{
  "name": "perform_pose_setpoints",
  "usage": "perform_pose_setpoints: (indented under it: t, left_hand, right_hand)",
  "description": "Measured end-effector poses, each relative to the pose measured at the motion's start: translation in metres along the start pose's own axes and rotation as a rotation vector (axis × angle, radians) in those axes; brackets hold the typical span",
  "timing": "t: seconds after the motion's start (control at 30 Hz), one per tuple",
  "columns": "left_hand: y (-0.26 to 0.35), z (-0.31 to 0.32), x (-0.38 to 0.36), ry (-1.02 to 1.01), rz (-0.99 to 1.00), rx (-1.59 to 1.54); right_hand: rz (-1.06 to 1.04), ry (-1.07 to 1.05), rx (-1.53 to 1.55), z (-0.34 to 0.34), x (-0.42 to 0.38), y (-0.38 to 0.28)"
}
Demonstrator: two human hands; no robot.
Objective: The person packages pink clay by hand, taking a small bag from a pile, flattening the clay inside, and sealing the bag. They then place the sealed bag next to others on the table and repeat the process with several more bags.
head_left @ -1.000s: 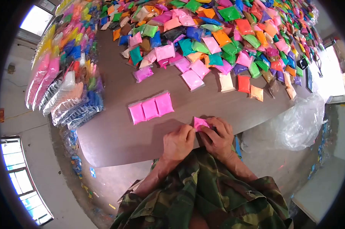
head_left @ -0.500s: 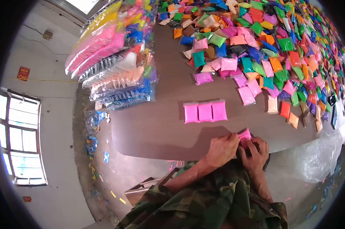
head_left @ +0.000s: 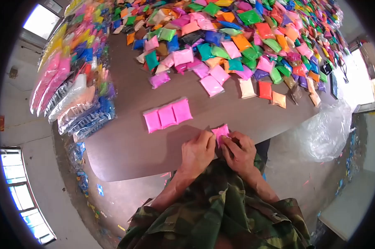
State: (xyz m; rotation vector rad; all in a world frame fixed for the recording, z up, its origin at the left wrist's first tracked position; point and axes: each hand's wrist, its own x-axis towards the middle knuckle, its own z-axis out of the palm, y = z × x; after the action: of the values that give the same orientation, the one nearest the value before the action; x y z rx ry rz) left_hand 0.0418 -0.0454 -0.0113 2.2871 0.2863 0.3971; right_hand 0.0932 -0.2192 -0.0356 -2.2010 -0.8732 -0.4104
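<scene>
A small pink packet (head_left: 221, 131) is held between my two hands at the table's front edge. My left hand (head_left: 198, 150) pinches its left side, fingers curled and the knuckles up. On its right lower side, my right hand (head_left: 239, 154) grips with thumb and bent fingers. The fingers cover part of the packet, so its lower edge is hidden. Farther in on the table, a joined strip of three pink packets (head_left: 167, 115) lies flat, apart from both hands.
Loose packets of many colours (head_left: 249, 54) are heaped across the back and right of the brown table (head_left: 125, 145). Stacked bags of packets (head_left: 81, 99) stand along its left side. A clear plastic bag (head_left: 326, 130) hangs off the right edge.
The camera view has turned, so the table and heap appear farther left. Both hands stay on the pink packet, which now shows more of its face. The three-packet strip lies as before.
</scene>
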Motion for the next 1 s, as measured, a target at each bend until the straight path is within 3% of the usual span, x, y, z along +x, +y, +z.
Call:
perform_pose_setpoints:
  t: [0.23, 0.33, 0.43, 0.63, 0.73, 0.83, 1.0]
  left_hand:
    - [-0.014, -0.002, 0.014, -0.007, -0.016, 0.130]
    - [-0.001, -0.010, 0.012, -0.030, 0.001, 0.051]
    - [0.007, -0.004, 0.001, -0.085, 0.093, 0.045]
    - [-0.012, -0.003, 0.006, -0.026, 0.008, 0.161]
    - [-0.014, -0.013, 0.009, -0.016, -0.061, 0.045]
    - [-0.005, -0.006, -0.004, -0.010, 0.034, -0.038]
    - [-0.010, -0.002, -0.002, -0.019, -0.004, 0.108]
  right_hand:
    - [0.003, -0.002, 0.035, -0.002, 0.003, 0.001]
    - [0.025, 0.018, 0.055, 0.000, 0.006, 0.002]
    - [0.044, 0.016, 0.082, -0.001, 0.007, 0.002]
    - [0.061, -0.008, 0.101, -0.001, 0.008, 0.000]
    - [0.077, -0.036, 0.098, -0.005, 0.011, 0.000]
    - [0.112, -0.024, 0.089, -0.004, 0.013, -0.002]
    - [0.102, -0.086, 0.071, -0.008, 0.018, 0.001]
